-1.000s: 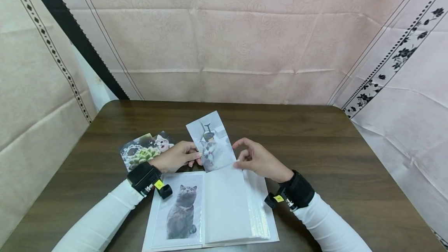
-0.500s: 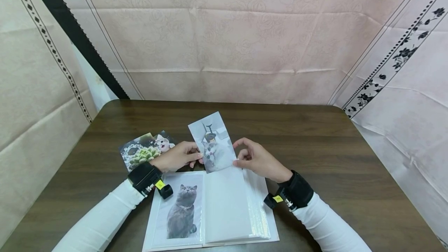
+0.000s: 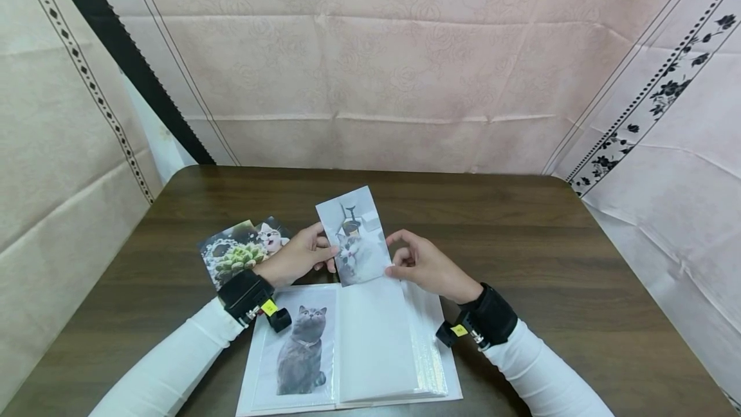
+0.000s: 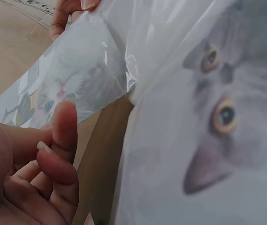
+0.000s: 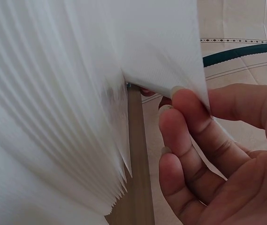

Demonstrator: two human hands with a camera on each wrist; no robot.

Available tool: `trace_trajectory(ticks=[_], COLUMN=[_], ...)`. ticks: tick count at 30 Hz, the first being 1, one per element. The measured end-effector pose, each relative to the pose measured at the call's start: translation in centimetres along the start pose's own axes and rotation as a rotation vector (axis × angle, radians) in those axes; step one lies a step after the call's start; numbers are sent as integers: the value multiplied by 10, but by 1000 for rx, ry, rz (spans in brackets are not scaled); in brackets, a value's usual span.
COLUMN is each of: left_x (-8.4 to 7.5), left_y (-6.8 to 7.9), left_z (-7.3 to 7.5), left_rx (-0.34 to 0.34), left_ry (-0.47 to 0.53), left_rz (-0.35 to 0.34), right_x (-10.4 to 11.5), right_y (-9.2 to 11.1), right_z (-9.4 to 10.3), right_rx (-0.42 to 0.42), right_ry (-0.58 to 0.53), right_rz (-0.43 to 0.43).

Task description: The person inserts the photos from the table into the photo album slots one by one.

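My left hand (image 3: 303, 255) pinches the left edge of a photo (image 3: 352, 230) showing a kitten and a glass. The photo stands slanted at the top of an open photo album (image 3: 376, 340), its lower end at the mouth of a page pocket. In the left wrist view, shiny clear film lies over part of the kitten (image 4: 70, 75). With thumb and finger, my right hand (image 3: 431, 266) holds the pocket's top corner; the right wrist view shows this page (image 5: 171, 51) pinched at its corner. A grey cat picture (image 3: 302, 352) fills the album's left page.
Several more photos (image 3: 234, 253), one with a green succulent and one with a white cat, lie on the brown table (image 3: 521, 230) behind my left wrist. Patterned cloth (image 3: 405, 69) hangs beyond the table's far edge.
The photo's top has shifted slightly right and the photo sits a little lower and straighter. My left hand has moved slightly up and right along its edge. The right hand stays nearly still.
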State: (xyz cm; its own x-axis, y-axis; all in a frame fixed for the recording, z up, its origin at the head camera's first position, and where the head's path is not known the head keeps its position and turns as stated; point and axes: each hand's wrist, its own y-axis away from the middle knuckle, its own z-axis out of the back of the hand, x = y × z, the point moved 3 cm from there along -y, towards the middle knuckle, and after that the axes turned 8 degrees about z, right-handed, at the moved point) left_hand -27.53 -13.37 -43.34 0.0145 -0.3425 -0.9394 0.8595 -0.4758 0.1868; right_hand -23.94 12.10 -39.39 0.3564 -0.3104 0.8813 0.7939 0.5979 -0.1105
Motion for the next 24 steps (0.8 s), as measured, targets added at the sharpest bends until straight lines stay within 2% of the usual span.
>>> trace_trajectory(ticks=[10,24], left_x=[0,4], left_y=[-1,-1], left_z=[-6,-8], left_rx=[1,22], left_ry=[-91,-80], left_rz=[-8,0], right_x=[1,1], right_y=[0,1], right_z=[0,0], right_rx=[-16,-45], right_ry=[-6,-21], right_rz=[-11,19])
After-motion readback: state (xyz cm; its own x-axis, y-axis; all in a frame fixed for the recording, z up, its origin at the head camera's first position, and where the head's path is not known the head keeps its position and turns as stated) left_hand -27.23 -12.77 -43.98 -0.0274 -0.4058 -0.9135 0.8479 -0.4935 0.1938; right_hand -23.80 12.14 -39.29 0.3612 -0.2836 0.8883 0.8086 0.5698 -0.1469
